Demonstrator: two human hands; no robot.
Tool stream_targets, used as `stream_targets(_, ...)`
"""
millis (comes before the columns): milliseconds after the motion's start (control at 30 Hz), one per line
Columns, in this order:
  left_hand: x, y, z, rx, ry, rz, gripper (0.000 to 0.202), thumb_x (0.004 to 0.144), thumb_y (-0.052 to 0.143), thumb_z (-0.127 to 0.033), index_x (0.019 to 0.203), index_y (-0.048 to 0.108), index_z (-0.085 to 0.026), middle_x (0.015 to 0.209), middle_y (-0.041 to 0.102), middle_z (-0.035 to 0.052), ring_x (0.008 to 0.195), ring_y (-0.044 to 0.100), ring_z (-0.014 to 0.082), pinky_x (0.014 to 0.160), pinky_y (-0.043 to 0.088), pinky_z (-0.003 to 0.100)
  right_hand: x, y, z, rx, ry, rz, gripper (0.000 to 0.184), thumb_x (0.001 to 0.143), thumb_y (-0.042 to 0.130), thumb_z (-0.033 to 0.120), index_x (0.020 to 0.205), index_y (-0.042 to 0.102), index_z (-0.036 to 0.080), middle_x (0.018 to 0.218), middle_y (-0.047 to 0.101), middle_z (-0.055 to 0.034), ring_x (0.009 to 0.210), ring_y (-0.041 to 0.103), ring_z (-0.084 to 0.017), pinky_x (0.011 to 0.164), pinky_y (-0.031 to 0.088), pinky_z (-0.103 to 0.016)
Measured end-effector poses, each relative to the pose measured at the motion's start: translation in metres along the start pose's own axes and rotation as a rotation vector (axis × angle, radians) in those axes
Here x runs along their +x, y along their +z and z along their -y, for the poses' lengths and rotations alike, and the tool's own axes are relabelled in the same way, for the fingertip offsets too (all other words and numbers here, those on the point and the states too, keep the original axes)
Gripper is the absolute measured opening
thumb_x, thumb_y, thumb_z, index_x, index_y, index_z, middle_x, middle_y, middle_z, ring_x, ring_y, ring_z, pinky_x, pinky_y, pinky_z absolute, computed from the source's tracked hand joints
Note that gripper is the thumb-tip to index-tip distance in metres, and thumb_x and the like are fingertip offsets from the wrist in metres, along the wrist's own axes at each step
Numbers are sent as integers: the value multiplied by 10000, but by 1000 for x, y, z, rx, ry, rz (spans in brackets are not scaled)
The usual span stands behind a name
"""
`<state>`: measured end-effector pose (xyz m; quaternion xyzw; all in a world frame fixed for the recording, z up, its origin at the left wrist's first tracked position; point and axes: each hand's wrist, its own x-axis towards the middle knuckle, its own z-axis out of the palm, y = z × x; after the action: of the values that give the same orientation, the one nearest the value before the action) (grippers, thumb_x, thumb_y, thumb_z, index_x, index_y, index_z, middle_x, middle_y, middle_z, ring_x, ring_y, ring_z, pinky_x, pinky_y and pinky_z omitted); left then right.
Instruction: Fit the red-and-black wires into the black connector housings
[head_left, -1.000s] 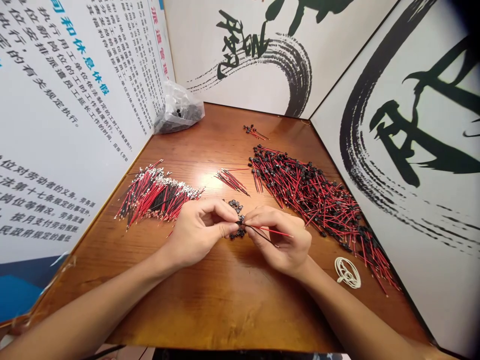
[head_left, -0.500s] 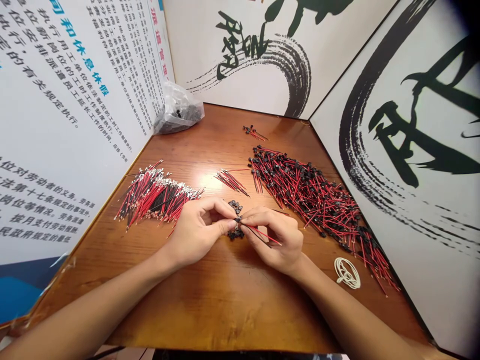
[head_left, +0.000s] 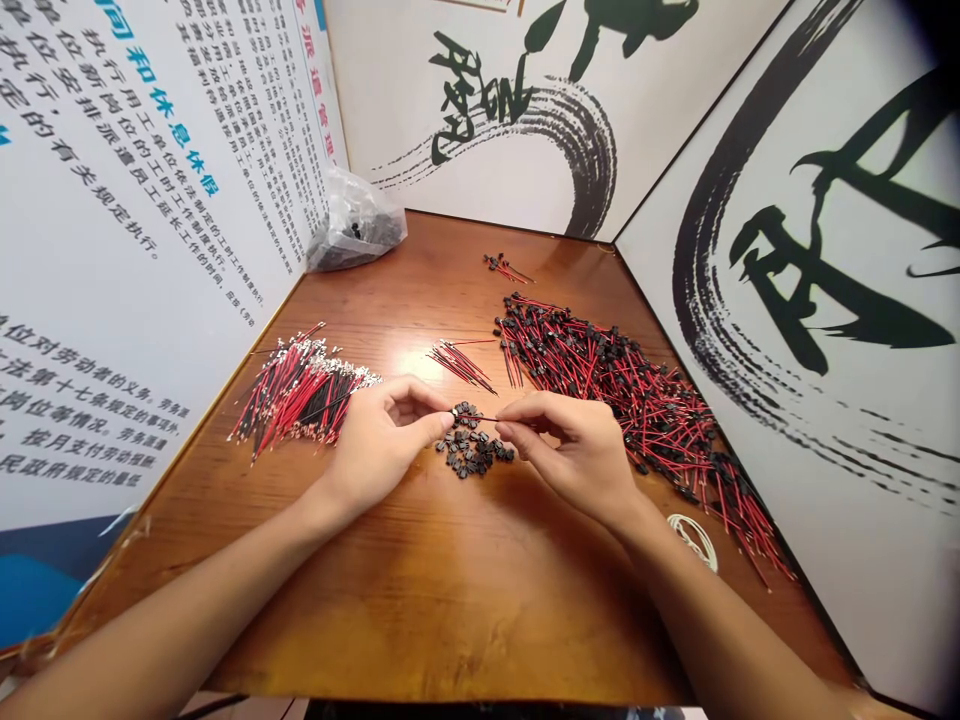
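My left hand point(head_left: 382, 440) pinches a small black connector housing point(head_left: 454, 411) between thumb and forefinger. My right hand point(head_left: 577, 450) pinches a thin wire point(head_left: 480, 418) whose tip meets that connector. Both hands hover just above a small heap of loose black connectors point(head_left: 472, 452) on the wooden table point(head_left: 450, 600). A fan of bare red and black wires point(head_left: 300, 390) lies to the left of my left hand. A large pile of wires with black connectors fitted point(head_left: 630, 400) spreads to the right of my right hand.
A small bundle of red wires point(head_left: 459, 362) lies behind the hands, and a few more wires point(head_left: 506, 267) farther back. A plastic bag of black parts point(head_left: 352, 230) sits in the back left corner. A white coiled cord point(head_left: 694, 540) lies by my right wrist. Printed boards wall in three sides.
Both hands have drawn apart and lifted slightly toward the back, uncovering the heap of black connectors. The wire now stretches level between the two pinches.
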<state>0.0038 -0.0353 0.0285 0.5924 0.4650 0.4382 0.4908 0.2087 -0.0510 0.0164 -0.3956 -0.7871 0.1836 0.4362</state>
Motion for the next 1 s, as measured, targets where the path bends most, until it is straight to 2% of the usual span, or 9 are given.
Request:
stream_targets(100,1,0,2,24,8,-6,58,699,724,-158,726,678,-135,715,704,34,658,644,139,639,538,251,1,-8,-6,-128,-13,151,97,894,599,151,837,664,196,715,692,4,595,611,-119,595,467,-248)
stream_targets(200,0,2,5,47,3,10,60,713,715,-167,752,680,-136,732,708,39,666,643,141,650,536,258,2,-16,-11,-235,-18,170,118,911,578,179,845,672,205,726,703,-2,617,630,-134,596,459,-249)
stream_targets(367,1,1,5,83,4,19,36,730,684,-166,736,661,-140,709,689,37,624,611,132,608,513,257,1,-44,-28,-599,211,-181,190,929,549,299,861,694,197,721,708,-43,599,623,-170,593,437,-288)
stream_targets(500,1,1,5,120,-10,62,26,737,667,-164,733,662,-138,702,685,41,636,613,139,615,507,264,-3,-68,-44,-1071,589,-343,319,922,526,424,1058,703,197,748,701,-115,690,632,-277,586,381,-344)
stream_targets(567,1,1,6,147,-13,78,29,742,659,-166,740,666,-138,709,687,44,649,616,145,624,505,270,-4,-75,-47,-1142,743,-283,404,873,575,484,1132,682,193,741,688,-135,693,621,-310,586,375,-361)
stream_targets(633,1,1,7,169,-11,91,33,748,650,-165,750,668,-137,722,690,46,661,621,148,634,503,272,-4,-75,-48,-1095,756,-228,402,850,601,467,1127,677,185,753,687,-134,685,617,-299,597,386,-367)
stream_targets(733,1,1,8,202,-4,110,33,749,642,-155,756,669,-136,736,695,47,670,625,147,645,500,269,-2,-64,-46,-854,565,-97,225,861,585,320,1018,686,194,744,689,-76,667,618,-235,619,411,-334)
stream_targets(867,2,1,7,249,-1,139,39,754,632,-149,749,670,-141,738,701,46,668,626,146,640,496,264,-2,-43,-41,-590,289,328,125,858,564,206,931,666,204,861,686,-45,719,620,-182,636,417,-287)
stream_targets(1000,1,1,6,270,0,150,48,755,626,-150,746,673,-142,727,702,44,656,622,146,621,487,258,-5,-28,-38,-683,326,487,110,865,535,164,809,625,196,863,666,-47,739,614,-186,591,365,-280)
